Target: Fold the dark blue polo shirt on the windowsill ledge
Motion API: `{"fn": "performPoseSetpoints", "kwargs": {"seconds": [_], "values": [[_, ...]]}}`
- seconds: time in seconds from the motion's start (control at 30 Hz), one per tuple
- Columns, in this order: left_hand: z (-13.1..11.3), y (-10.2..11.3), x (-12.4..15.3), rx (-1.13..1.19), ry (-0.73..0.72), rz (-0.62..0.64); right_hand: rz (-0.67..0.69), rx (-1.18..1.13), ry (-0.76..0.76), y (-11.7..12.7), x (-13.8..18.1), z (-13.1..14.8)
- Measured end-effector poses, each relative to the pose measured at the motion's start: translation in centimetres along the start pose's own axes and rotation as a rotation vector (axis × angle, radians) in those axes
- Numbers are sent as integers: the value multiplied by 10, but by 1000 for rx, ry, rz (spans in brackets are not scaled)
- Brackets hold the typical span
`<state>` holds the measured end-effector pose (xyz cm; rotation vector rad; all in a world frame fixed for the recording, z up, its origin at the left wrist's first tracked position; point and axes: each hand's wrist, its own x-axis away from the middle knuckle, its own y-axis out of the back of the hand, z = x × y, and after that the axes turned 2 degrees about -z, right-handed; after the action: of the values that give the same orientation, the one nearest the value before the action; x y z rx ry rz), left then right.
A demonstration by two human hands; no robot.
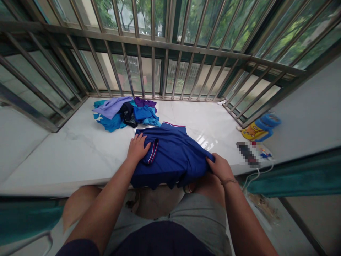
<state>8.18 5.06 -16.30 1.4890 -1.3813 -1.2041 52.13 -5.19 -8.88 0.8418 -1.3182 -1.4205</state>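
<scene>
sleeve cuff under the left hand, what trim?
Red and white stripes on the blue shirt's sleeve cuff, beside the left hand. Head view.

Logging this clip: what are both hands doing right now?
Left hand: open, flat on the blue shirt.
Right hand: closed, gripping the shirt's edge.

White marble sill (80,149) bears blue shirt (173,156), clothes pile (125,113), yellow toy (257,129).

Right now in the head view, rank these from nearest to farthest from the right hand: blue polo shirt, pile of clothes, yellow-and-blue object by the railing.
1. Blue polo shirt: gripped at its right edge by the right hand.
2. Yellow-and-blue object: farther right, by the railing.
3. Pile of clothes: far left, at the back of the sill.
</scene>
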Motion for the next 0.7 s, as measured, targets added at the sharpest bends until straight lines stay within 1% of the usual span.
{"fn": "performPoseSetpoints", "kwargs": {"seconds": [0.07, 0.13, 0.27, 0.37, 0.47, 0.57, 0.63, 0.7], "values": [[0, 0, 0, -4, 4, 0, -40, -49, -32, 3, -3, -8], [0, -1, 0, -6, 3, 3, -45, -91, -39, 5, -6, -16], [0, -1, 0, 2, -1, 0, -11, -111, -59, 6, -16, -33], [0, -2, 0, 10, 6, -1, 29, -70, -75, 5, -22, -50], [0, -2, 1, 15, 7, -1, 113, -55, -59, 4, -24, -68], [0, -2, 1, 16, 2, -2, 293, -198, 11, 6, -25, -84], [0, -1, 1, 16, 3, -2, 395, -235, 41, 10, -27, -91], [0, -1, 0, 18, 5, -1, 393, -173, 30, 14, -30, -96]]}}
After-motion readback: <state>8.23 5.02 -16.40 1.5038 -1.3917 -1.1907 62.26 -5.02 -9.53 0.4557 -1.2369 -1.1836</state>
